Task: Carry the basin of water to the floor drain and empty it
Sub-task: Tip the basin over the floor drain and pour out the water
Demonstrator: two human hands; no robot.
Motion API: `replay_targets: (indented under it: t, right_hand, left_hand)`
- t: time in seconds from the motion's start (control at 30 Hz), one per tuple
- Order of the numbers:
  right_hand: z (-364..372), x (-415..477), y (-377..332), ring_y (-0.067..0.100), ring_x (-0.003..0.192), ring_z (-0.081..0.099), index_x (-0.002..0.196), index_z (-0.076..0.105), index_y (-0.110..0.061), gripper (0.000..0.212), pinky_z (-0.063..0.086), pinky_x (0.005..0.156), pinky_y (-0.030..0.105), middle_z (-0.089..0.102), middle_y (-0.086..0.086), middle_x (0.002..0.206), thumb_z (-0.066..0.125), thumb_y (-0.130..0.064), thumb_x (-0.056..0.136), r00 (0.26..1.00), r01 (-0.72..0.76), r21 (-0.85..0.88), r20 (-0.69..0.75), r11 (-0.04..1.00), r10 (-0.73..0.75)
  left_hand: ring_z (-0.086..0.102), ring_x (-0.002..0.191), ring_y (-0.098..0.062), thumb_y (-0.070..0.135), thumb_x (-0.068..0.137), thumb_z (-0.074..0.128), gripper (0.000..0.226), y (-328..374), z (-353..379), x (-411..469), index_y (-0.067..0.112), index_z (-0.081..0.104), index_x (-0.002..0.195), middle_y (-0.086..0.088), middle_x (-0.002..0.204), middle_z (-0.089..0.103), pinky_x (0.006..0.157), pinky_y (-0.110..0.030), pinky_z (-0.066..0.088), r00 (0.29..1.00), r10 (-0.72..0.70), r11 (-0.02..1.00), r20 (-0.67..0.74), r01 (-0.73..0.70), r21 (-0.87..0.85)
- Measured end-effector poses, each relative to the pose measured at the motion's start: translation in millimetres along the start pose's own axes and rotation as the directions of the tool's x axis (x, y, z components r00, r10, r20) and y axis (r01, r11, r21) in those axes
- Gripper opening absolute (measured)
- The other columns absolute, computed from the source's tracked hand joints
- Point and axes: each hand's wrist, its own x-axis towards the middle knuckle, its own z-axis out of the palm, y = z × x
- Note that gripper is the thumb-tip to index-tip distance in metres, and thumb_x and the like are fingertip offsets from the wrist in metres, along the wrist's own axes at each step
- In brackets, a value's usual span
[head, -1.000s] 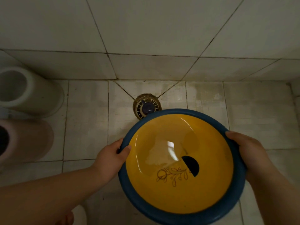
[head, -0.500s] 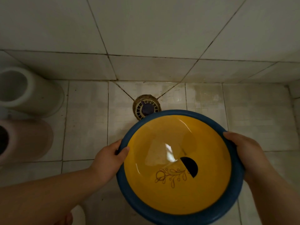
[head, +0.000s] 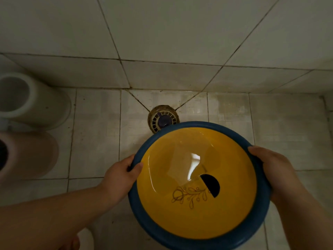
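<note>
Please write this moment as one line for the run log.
phase: at drain | hands: left, right grip basin rim | water: inside | drain: beyond far rim

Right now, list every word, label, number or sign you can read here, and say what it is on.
None: no readable text anywhere in view.
The yellow basin bears only a line drawing of a leafy sprig and a black half-circle mark, no letters.
The floor drain and two buckets show no markings.

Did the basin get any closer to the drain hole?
Hardly. The basin sits at the drain as before, its far rim covering the drain's near edge. Left hand and right hand still grip it.
</note>
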Motion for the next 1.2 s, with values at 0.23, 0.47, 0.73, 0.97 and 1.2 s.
replay_targets:
  t: [0.23,0.47,0.73,0.97,1.2]
  right_hand:
    - [1.8,2.1,0.0,0.023,0.077,0.062,0.083,0.063,-0.017,0.011,0.043,0.06,0.031,0.067,0.007,0.084,0.054,-0.018,0.089,1.0,0.003,-0.011,-0.004,1.0,-0.003]
    - [4.5,3.1,-1.1,0.024,0.076,0.062,0.084,0.064,-0.016,0.011,0.043,0.06,0.031,0.067,0.008,0.084,0.054,-0.017,0.089,1.0,-0.005,0.0,0.002,1.0,0.005]
    - [4.7,1.9,-3.9,0.022,0.074,0.061,0.08,0.062,-0.018,0.014,0.042,0.058,0.03,0.066,0.007,0.082,0.053,-0.017,0.09,1.0,-0.001,-0.002,0.003,1.0,0.001]
    - [5.0,1.1,-6.2,0.019,0.074,0.061,0.081,0.061,-0.018,0.013,0.041,0.057,0.029,0.065,0.004,0.081,0.053,-0.016,0.09,1.0,0.004,-0.009,0.005,1.0,-0.004]
    - [5.7,2.3,-6.8,0.02,0.075,0.061,0.09,0.063,-0.015,0.01,0.042,0.058,0.03,0.065,0.005,0.084,0.052,-0.016,0.09,1.0,0.0,-0.002,0.007,1.0,0.0]
  left_hand:
    - [0.063,0.087,-0.003,0.029,0.093,0.048,0.021,0.6,-0.5,0.3,0.05,0.051,0.093,0.016,0.093,0.066,0.071,-0.012,0.047,1.0,-0.007,0.999,0.001,0.007,-0.033]
    - [0.063,0.086,-0.003,0.028,0.093,0.049,0.024,0.6,-1.3,1.0,0.051,0.05,0.09,0.018,0.09,0.065,0.07,-0.012,0.047,1.0,-0.007,0.997,-0.003,0.007,-0.073]
    - [0.062,0.076,0.004,0.027,0.093,0.048,0.023,1.7,0.8,2.8,0.05,0.051,0.088,0.019,0.085,0.064,0.059,-0.001,0.044,1.0,0.0,0.998,-0.021,-0.002,-0.069]
    - [0.062,0.071,0.009,0.029,0.094,0.045,0.019,-1.5,0.7,3.7,0.046,0.052,0.098,0.018,0.085,0.065,0.059,0.0,0.044,1.0,0.012,0.999,-0.002,-0.012,-0.032]
    - [0.062,0.069,0.01,0.028,0.094,0.045,0.022,-0.6,0.5,4.4,0.05,0.05,0.091,0.019,0.085,0.063,0.058,0.001,0.043,1.0,0.013,0.998,-0.004,-0.013,-0.054]
